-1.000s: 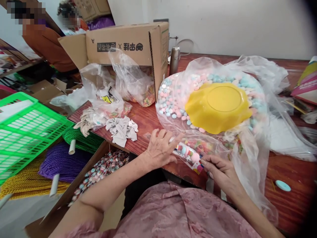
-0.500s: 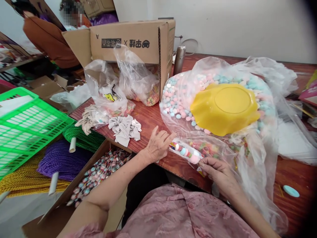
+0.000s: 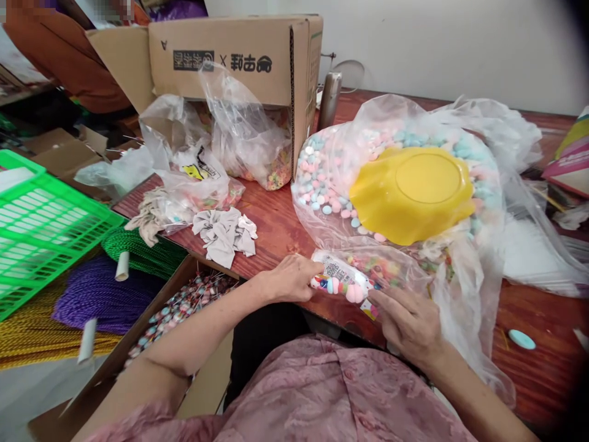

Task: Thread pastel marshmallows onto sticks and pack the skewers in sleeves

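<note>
My left hand and my right hand both pinch a small clear packet of candies at the near edge of the red-brown table. The packet has a printed label and holds pink, blue and white pieces. Just behind it lies a big clear bag of pastel candies with a yellow bowl upside down on top.
A cardboard box stands at the back with plastic bags of coloured candy before it. Grey fabric bows lie left. Below the table sit a box of wrapped sweets, a green crate and cord spools. Another person sits far left.
My left hand went from lying flat on the table to closing on the left end of the packet. The right hand kept its grip, and the packet turned label up.
</note>
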`<state>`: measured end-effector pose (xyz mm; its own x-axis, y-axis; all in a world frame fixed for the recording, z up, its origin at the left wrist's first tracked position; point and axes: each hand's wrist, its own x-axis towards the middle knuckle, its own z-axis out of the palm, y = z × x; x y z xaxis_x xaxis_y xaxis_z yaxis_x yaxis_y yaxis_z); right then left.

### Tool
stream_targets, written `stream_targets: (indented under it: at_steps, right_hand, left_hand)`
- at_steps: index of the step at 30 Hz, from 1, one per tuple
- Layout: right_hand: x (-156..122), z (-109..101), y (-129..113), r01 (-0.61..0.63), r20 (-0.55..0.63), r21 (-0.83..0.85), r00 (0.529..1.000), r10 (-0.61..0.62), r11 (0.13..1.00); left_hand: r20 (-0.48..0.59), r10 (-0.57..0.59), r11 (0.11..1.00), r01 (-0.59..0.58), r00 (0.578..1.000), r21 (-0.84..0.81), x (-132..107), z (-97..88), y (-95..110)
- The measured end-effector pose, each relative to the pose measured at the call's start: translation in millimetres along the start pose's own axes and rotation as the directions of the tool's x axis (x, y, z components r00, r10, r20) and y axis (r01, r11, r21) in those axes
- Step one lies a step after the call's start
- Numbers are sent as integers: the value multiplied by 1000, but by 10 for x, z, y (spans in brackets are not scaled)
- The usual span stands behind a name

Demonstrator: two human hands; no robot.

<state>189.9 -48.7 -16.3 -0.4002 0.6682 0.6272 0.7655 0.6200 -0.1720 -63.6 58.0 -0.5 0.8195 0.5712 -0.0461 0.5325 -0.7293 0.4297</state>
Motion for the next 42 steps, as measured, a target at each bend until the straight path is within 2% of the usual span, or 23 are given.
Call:
stream_targets:
  at_steps: [3,5,6,8,10,11,15,19,22,23,25,27,30,31,33,37,39,42]
  right_hand:
    - [6,-71,41,115,-10,-136,993,-118,984]
    - [35,-138,59,144,-5,-202,989,-148,969]
    - [56,-179,66,158,0,-224,987,-162,962]
    - [102,-272,82,189,30,-249,982,-187,950]
    - [135,-366,112,226,77,-254,974,-214,940]
    - [143,-407,134,249,97,-250,968,-232,936]
    - [129,-509,241,342,152,-238,937,-313,909]
    - [192,-551,295,446,168,-215,893,-417,869]
    - [304,-573,291,506,148,-180,861,-486,843]
    - [334,-577,286,515,146,-171,856,-496,840]
    - [365,-580,270,517,145,-167,855,-498,839]
    - [350,-575,236,494,139,-191,869,-474,849]
    - [282,-560,130,398,145,-241,917,-372,885]
    - [259,-555,83,353,151,-246,934,-324,903]
    - [227,-545,-18,256,153,-233,962,-225,938]
    - [195,-515,-166,81,144,-116,987,-64,990]
    - [174,-479,-194,38,133,-30,991,-33,999]
    - [132,-396,-209,63,105,27,992,-65,998]
  left_hand:
    - [62,28,977,-14,998,-211,7,-67,65]
    - [134,49,921,8,990,-390,18,-96,93]
    - [191,66,866,39,979,-498,25,-108,101]
    - [316,134,701,135,939,-700,40,-130,109]
    - [399,222,554,222,889,-802,56,-156,120]
    - [422,260,516,245,868,-821,64,-170,129]
    - [515,384,496,300,766,-815,93,-193,189]
    - [620,446,564,335,645,-754,116,-134,226]
    - [660,439,611,335,610,-717,129,-79,235]
    - [658,431,617,331,618,-714,132,-65,238]
    - [632,400,604,327,664,-726,134,-44,246]
    - [582,323,560,344,746,-753,131,-23,250]
    - [473,112,481,369,874,-795,121,9,254]
    - [430,45,484,357,901,-799,117,17,258]
    - [333,-36,567,294,942,-769,108,21,277]
    - [194,6,796,113,981,-595,93,6,355]
    - [205,50,842,69,978,-535,89,8,392]
    - [262,82,854,67,962,-516,91,15,424]
